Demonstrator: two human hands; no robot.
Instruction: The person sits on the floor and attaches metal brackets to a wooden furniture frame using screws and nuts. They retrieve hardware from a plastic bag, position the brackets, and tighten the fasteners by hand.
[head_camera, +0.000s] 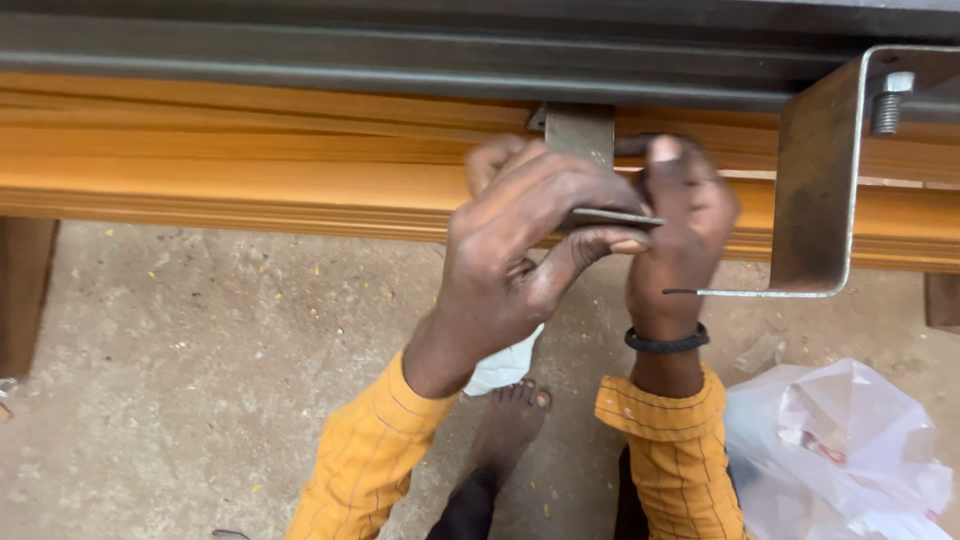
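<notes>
Steel, grey and flat: we pinch a small metal bracket (590, 170) between 2 hands, left hand (520, 245) gripping its lower lip, right hand (680, 225) closed at its edge, pressing it against the orange wooden moulding (230, 170), probably to steady it, beside 1 larger bolted bracket (820, 190)

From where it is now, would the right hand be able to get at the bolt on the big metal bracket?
Probably yes. The right hand grips the small bracket just left of the big metal bracket, and nothing blocks the bolt above.
</notes>
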